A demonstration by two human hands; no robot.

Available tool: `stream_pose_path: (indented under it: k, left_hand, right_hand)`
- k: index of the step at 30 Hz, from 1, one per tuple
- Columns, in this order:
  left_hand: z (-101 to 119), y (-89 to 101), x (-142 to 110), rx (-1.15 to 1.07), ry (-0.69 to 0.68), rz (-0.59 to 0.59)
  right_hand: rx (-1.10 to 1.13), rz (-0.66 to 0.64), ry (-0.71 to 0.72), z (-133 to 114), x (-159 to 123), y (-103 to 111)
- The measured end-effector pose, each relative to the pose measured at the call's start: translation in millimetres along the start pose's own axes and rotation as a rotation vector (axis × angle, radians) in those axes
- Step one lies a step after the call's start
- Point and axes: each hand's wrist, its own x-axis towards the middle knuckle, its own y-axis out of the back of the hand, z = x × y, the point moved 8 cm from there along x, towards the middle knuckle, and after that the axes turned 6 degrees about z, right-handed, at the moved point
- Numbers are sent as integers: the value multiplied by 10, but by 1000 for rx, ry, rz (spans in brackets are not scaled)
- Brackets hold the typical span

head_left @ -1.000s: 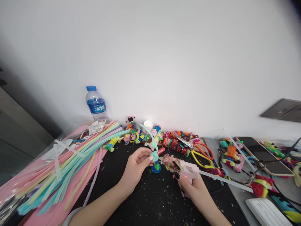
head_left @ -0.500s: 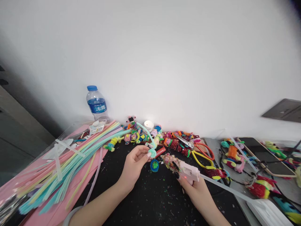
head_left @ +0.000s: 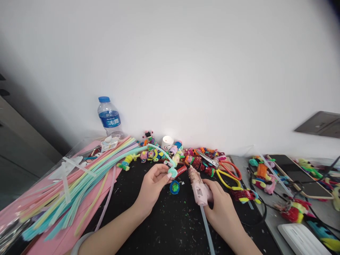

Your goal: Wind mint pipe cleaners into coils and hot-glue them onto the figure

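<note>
The left hand (head_left: 156, 182) pinches the mint coil (head_left: 172, 172) between thumb and fingers; the right hand (head_left: 221, 205) has its grip closed around the glue gun (head_left: 199, 190).

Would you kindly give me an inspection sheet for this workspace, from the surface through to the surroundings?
Surface: black mat, strewn with small coloured scraps.
Work items: mint coil with a loose tail; pink glue gun, nozzle end crusted.
Clutter: pipe cleaners at left; fuzzy figures and scissors towards the wall; phone at right.
Hands: left hand pinches the coil; right hand holds the gun.
Cables: black cables at right, near the phone.
Surroundings: white wall; upright water bottle before it.
</note>
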Motion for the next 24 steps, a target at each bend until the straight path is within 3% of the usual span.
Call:
stream_pose_path:
  k: [7,12,15,19,24]
  left_hand:
    - [1,-82,-41,47,-2,-73]
    - [-16,-231,-155,198,-60,-240]
    - [28,-355,-283,397,-165,-364]
    - [78,-531,-462,565,-273,-543]
    - [-91,-523,-458,484,-74,-578]
  right_hand:
    - [-136,33,2,-5,-22,11]
    - [195,186,157,-160,-67,214]
    - [429,169,236,-262,-115,240]
    - [502,126,265,-331,-151,194]
    - [403,103,180,-243,-135,138]
